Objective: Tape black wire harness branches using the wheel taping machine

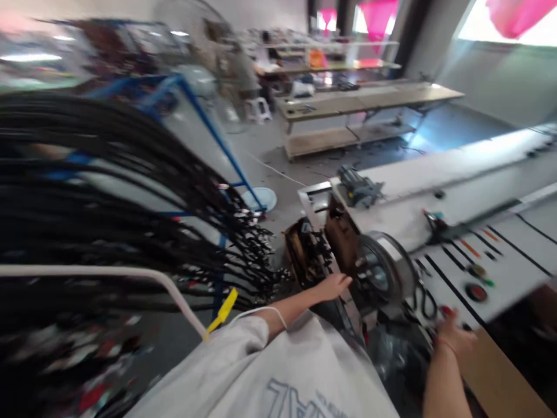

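My left hand [333,287] is beside the metal frame of a machine, just left of a round grey motor-like drum [387,267]. Motion blur smears its fingers, and I cannot tell whether they hold anything. Lower right, my right hand [455,337] is at the near edge of a white worktable [513,278], its fingers apart and nothing visible in them. Close to it are black loops [429,302] that look like scissor handles, and a small red item [446,312]. Black strips [452,290], orange strips [470,248] and a dark round piece [476,292] lie on the worktable.
At left, a large bundle of black cords [130,157] with light-tipped ends hangs over a blue metal rack [209,128]. Brown boxes [296,255] stand by the machine. Farther back are a long table [369,101], white stools [260,108] and a large fan [195,29].
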`<state>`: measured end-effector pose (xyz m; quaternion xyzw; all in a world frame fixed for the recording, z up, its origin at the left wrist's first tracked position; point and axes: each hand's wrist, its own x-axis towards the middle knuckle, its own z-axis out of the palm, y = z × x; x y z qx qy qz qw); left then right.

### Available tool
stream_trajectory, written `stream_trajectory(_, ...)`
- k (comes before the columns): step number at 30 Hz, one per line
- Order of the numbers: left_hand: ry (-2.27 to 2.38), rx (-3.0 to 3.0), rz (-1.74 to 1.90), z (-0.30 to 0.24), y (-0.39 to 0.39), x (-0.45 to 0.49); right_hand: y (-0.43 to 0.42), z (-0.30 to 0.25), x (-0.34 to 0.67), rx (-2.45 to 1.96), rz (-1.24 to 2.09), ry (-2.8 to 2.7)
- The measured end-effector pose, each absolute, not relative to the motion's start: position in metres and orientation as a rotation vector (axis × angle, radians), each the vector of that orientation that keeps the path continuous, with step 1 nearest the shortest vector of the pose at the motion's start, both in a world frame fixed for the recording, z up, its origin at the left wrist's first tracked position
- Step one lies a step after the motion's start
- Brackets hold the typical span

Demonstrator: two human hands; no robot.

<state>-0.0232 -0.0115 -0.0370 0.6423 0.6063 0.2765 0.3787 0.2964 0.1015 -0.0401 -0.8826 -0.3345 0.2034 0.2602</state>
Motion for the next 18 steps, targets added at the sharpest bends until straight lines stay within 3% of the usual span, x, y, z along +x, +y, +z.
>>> stream_trajectory(9,1.446,1.572,0.640,-0.039,-0.004,-0.036,0.097,-0.056,0.315,-2.510,0.385,-0.689)
stream_trajectory(14,1.222,1.471,0.350,-0.050,-0.005,-0.055,0.095,-0.059,0.318,-2.504,0.381,-0.649)
stream_trajectory(18,1.386,1.501,0.243,-0.063,-0.022,-0.080,0.094,-0.059,0.320,-2.475,0.392,-0.699)
